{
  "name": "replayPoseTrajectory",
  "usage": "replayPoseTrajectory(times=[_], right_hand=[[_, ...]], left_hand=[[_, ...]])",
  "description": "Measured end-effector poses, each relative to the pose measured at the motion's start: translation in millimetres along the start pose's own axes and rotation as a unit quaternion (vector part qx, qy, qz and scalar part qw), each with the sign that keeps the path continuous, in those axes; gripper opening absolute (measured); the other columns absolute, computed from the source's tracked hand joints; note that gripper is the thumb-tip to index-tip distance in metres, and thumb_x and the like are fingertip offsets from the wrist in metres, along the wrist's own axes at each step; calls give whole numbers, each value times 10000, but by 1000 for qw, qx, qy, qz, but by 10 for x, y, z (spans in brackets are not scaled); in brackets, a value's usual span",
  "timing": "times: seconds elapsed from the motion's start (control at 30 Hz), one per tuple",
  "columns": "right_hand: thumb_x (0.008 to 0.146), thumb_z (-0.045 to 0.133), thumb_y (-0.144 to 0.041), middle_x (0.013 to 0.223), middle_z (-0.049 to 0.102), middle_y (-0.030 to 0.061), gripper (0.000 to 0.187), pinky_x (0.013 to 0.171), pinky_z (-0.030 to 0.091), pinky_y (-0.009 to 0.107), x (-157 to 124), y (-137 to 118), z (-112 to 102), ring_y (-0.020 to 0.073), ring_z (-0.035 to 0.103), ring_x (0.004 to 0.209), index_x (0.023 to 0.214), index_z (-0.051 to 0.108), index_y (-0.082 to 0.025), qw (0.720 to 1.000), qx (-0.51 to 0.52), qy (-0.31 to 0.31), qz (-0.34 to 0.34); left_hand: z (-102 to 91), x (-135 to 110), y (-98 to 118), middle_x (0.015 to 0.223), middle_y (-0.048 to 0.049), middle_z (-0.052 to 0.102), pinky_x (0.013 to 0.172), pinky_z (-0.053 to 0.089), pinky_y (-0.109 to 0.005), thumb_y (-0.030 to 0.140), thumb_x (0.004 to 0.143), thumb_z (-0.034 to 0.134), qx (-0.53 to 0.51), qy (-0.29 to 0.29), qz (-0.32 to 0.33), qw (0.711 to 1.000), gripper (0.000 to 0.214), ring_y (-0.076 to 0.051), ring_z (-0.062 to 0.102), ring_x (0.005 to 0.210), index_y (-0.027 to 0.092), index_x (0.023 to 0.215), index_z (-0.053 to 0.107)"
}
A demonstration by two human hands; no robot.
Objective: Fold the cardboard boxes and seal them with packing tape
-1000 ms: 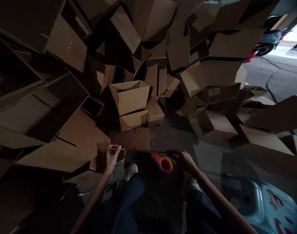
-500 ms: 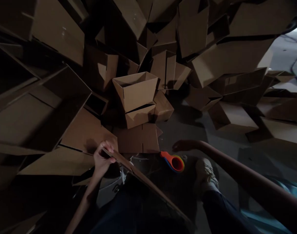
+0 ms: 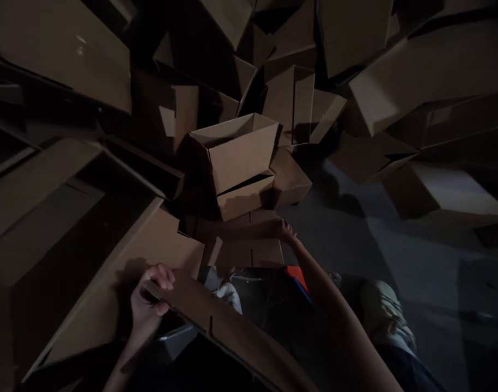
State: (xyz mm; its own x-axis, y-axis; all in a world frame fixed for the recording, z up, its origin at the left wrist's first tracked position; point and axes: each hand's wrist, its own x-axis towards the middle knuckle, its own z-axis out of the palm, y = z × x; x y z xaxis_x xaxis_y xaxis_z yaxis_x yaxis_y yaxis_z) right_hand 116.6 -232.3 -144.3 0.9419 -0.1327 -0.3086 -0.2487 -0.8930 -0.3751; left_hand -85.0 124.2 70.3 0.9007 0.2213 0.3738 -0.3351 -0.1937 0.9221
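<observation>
Below the stacked cartons [image 3: 241, 158], left hand [image 3: 149, 296] clamped a cardboard sheet [image 3: 228, 326] at its end, long axis running down-right; open right hand [image 3: 284, 230] rested beyond, over a flattened carton [image 3: 249, 250].

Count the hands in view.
2: the left hand grips a cardboard sheet at lower left; the right hand reaches out near the centre, below an open cardboard box.
</observation>
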Motion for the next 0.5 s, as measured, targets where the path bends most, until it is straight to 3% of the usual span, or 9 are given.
replayPoseTrajectory(times=[0.13,0.23,0.37,0.5], right_hand=[[883,509,-669,1608,224,277,962,1131,192,719,90,-49,197,405,188,1514,1598,164,-125,994,39,-47,87],[867,535,-658,1610,230,251,1006,1180,153,669,79,-66,203,364,188,1520,1605,106,-125,992,53,-36,111],[890,572,-598,1545,341,238,866,1162,281,589,87,8,89,349,300,1466,1556,264,-138,988,59,-19,141],[928,611,-490,1450,485,163,560,1095,404,557,199,161,-74,322,448,1363,1372,527,-160,984,57,-43,165]], left_hand=[[-73,41,66,593,15,505,621,414,-269,767,569,799,-11,-20,0,1000,622,-159,467,636,208,674,546],[-61,64,126,601,22,506,621,404,-262,761,594,788,-8,-31,13,999,618,-151,457,633,204,685,537],[-13,76,152,601,22,507,616,406,-263,732,636,788,0,-44,52,998,586,-151,465,631,202,698,545],[15,51,130,632,20,509,624,402,-260,716,629,804,1,-52,46,998,582,-154,476,656,204,713,541]])
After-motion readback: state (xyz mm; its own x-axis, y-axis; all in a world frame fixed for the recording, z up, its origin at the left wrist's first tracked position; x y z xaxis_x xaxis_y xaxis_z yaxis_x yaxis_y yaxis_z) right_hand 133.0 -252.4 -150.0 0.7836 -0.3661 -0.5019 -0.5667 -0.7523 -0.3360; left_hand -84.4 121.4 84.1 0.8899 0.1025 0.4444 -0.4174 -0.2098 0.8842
